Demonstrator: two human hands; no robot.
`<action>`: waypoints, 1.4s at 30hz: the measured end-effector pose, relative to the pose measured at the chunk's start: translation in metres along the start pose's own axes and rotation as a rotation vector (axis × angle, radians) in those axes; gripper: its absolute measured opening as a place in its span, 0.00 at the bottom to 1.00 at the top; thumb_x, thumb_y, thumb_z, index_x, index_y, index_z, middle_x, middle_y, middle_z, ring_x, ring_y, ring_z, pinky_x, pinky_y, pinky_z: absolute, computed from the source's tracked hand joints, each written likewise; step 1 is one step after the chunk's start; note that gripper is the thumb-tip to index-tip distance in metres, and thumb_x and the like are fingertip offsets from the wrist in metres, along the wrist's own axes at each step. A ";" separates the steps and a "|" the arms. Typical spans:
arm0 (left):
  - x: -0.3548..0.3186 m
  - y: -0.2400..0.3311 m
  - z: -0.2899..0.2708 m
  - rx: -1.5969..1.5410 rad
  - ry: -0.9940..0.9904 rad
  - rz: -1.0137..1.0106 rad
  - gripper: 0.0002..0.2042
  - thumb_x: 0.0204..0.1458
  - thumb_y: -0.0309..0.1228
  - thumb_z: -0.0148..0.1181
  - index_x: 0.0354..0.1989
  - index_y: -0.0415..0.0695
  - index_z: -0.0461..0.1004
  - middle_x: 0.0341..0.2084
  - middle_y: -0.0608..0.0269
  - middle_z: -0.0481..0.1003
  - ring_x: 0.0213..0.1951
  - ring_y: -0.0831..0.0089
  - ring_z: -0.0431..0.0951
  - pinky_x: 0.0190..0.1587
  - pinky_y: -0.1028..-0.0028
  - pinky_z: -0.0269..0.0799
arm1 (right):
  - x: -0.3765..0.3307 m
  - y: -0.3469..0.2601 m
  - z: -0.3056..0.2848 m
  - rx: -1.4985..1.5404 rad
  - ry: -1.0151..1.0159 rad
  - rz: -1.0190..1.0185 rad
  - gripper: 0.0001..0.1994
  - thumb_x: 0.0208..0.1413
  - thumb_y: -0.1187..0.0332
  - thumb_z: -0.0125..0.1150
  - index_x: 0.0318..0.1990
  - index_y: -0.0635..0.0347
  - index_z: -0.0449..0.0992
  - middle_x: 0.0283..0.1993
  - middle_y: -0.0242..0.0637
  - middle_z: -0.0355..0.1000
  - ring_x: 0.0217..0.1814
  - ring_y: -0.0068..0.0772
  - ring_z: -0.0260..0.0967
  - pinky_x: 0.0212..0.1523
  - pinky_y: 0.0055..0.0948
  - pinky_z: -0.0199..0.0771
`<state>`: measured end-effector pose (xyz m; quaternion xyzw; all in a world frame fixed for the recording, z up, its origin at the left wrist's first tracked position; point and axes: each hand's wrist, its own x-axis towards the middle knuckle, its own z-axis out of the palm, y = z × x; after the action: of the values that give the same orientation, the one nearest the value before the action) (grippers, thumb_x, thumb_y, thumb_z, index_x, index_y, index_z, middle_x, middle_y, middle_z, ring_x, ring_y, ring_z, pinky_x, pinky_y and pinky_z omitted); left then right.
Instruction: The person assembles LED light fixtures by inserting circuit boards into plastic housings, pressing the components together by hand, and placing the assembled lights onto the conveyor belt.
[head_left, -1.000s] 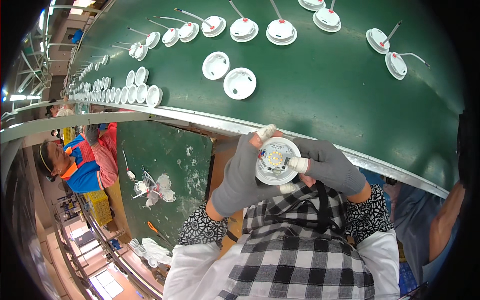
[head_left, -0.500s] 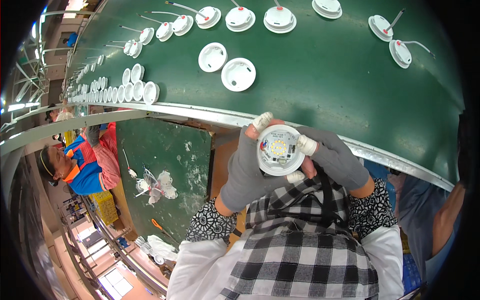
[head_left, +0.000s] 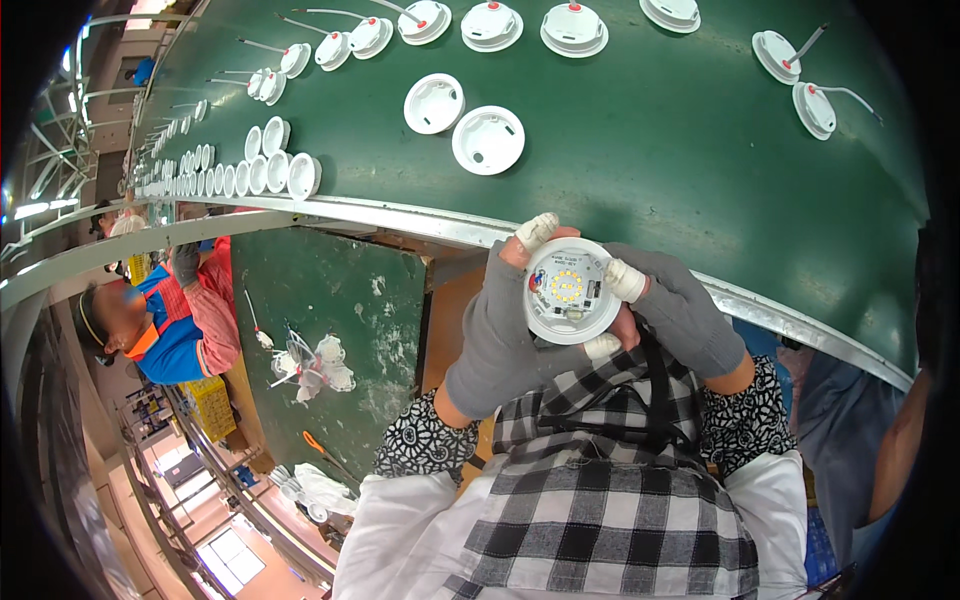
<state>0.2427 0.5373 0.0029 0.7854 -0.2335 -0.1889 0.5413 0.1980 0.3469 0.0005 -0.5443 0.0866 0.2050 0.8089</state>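
Note:
Between my two hands is a round white LED lamp module [head_left: 570, 290], its face up, with a ring of small yellow LEDs and a few small parts on a white board. My left hand [head_left: 505, 325], in a grey fingerless glove with white-taped fingertips, grips the lamp's left side and lower rim. On the other side my right hand [head_left: 675, 310], gloved and taped the same way, has a taped finger laid on the right rim. Its other fingers are partly hidden behind the lamp. Beyond my hands two open white lamp housings [head_left: 488, 140] lie on the green belt.
A metal rail [head_left: 430, 222] edges the green belt [head_left: 640, 150]. Capped white housings with wires [head_left: 572, 30] line its far side; open cups [head_left: 303, 176] cluster at left. A side table [head_left: 330, 270] bears small parts and orange-handled scissors [head_left: 315, 442]. A co-worker [head_left: 165, 320] sits at left.
The lamp has shifted slightly right and up and turned a little in my hands. Both hands still hold it. The housings on the belt appear slightly farther right and higher.

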 end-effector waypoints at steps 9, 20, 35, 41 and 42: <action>-0.001 0.002 0.007 -0.164 -0.037 -0.045 0.41 0.39 0.29 0.74 0.59 0.40 0.51 0.46 0.52 0.69 0.47 0.66 0.75 0.50 0.68 0.73 | -0.006 -0.005 0.000 -0.016 0.048 -0.001 0.20 0.66 0.55 0.46 0.47 0.66 0.74 0.19 0.29 0.66 0.21 0.17 0.63 0.24 0.18 0.63; -0.006 0.008 0.015 -0.294 -0.074 -0.092 0.48 0.38 0.27 0.74 0.66 0.41 0.46 0.52 0.52 0.65 0.52 0.64 0.73 0.53 0.67 0.70 | -0.019 -0.012 0.004 0.089 0.309 0.193 0.23 0.66 0.51 0.44 0.32 0.63 0.72 0.20 0.29 0.66 0.26 0.17 0.64 0.29 0.18 0.63; 0.006 0.019 0.016 0.192 -0.063 0.223 0.46 0.36 0.30 0.77 0.60 0.40 0.47 0.49 0.52 0.67 0.49 0.66 0.74 0.51 0.68 0.73 | -0.010 -0.012 0.010 -0.256 0.171 -0.170 0.20 0.55 0.59 0.59 0.49 0.66 0.75 0.40 0.43 0.78 0.41 0.30 0.76 0.44 0.29 0.75; 0.017 0.037 0.024 0.131 -0.144 0.159 0.39 0.30 0.27 0.79 0.52 0.35 0.61 0.43 0.50 0.72 0.43 0.65 0.77 0.46 0.68 0.76 | -0.026 0.003 -0.006 -0.372 0.205 -0.323 0.23 0.53 0.58 0.60 0.54 0.61 0.73 0.44 0.44 0.77 0.41 0.33 0.76 0.43 0.30 0.75; 0.024 0.056 0.029 0.030 -0.186 0.148 0.37 0.32 0.25 0.78 0.52 0.34 0.60 0.41 0.50 0.72 0.42 0.65 0.78 0.47 0.67 0.77 | -0.020 0.011 -0.015 -0.491 0.217 -0.358 0.24 0.53 0.57 0.60 0.55 0.60 0.72 0.44 0.43 0.76 0.40 0.33 0.76 0.43 0.30 0.75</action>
<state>0.2372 0.4849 0.0444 0.7530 -0.3428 -0.2169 0.5182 0.1763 0.3324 -0.0077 -0.7483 0.0234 0.0148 0.6628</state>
